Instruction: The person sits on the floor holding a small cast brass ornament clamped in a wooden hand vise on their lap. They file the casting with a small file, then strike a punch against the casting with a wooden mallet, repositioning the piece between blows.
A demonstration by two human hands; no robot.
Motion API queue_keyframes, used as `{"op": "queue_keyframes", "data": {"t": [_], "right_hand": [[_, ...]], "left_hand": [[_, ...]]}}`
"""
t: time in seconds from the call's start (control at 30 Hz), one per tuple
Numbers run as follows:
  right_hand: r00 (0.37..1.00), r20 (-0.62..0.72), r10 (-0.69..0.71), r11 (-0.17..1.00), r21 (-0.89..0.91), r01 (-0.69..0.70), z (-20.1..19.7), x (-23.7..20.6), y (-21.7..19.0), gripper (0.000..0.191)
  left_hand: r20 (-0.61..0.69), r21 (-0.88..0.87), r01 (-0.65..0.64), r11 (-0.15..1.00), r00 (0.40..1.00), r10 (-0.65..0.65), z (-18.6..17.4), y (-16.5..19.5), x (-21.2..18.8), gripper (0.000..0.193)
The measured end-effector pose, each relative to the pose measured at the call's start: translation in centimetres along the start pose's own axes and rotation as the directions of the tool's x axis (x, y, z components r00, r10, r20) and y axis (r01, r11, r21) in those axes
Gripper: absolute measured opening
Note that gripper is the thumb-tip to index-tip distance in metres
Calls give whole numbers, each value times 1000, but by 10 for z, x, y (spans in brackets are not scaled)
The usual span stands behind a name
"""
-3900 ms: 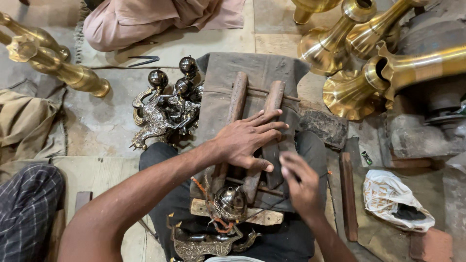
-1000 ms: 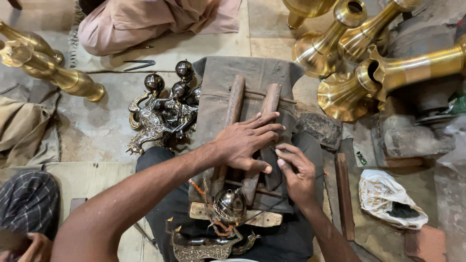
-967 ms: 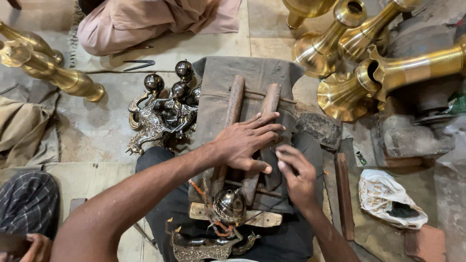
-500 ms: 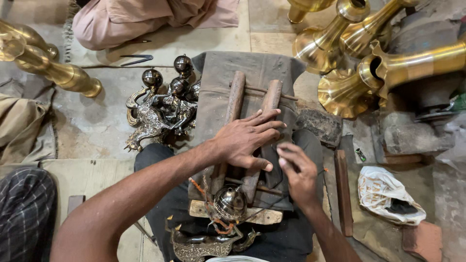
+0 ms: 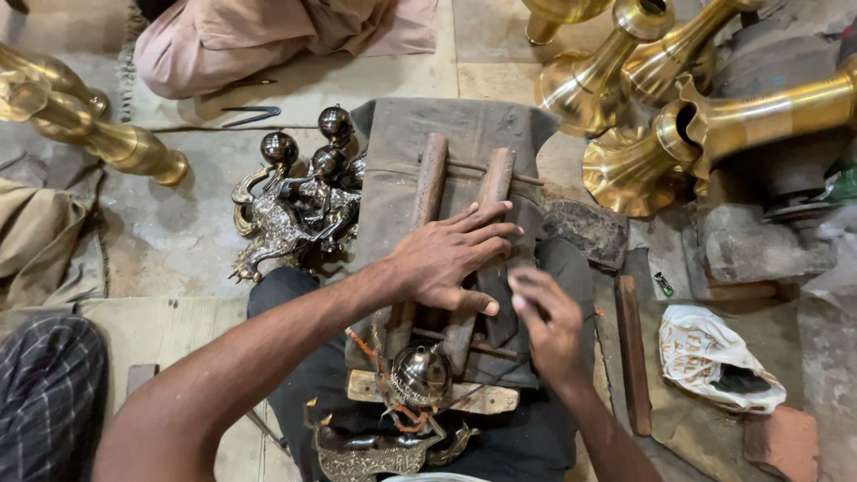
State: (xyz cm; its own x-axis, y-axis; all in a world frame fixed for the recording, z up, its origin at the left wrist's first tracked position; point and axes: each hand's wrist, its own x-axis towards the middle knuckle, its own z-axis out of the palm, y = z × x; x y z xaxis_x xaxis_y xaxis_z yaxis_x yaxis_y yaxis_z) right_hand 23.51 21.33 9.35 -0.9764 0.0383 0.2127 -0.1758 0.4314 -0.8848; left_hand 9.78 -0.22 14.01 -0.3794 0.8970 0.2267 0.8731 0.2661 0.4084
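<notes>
left hand [image 5: 451, 259] lay flat, fingers spread, on two wooden bars [image 5: 486, 192]; right hand [image 5: 549, 326] beside it pinched something unseen. metal ball [image 5: 421, 375] below both could slip if pressure eased.

Close, steep head-camera view downward

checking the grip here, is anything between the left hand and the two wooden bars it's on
Nothing visible. The left hand lies flat across the two wooden bars on the grey cloth, fingers touching the wood directly. The right hand is beside it, not underneath.
</notes>
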Motion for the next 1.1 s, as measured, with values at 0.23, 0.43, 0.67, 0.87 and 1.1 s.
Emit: {"op": "queue_keyframes", "data": {"t": [0.23,0.43,0.67,0.87,1.1], "right_hand": [[997,-11,77,996,-35,-77,3,-34,-4,22],[993,-12,119,989,92,-118,14,2,4,22],[989,34,143,990,-5,-143,8,-40,1,21],[1000,-22,5,998,56,-4,24,3,20,21],[957,25,287,948,136,-288,12,-43,7,21]], "left_hand": [[39,-18,6,1000,999,-5,9,-12,-8,84],[28,-9,10,1000,1000,-10,8,-6,-8,85],[41,-7,26,1000,999,-26,15,-20,-16,85],[39,-7,24,1000,999,-23,13,-10,-14,83],[76,6,33,999,997,-33,15,-19,-15,84]]}}
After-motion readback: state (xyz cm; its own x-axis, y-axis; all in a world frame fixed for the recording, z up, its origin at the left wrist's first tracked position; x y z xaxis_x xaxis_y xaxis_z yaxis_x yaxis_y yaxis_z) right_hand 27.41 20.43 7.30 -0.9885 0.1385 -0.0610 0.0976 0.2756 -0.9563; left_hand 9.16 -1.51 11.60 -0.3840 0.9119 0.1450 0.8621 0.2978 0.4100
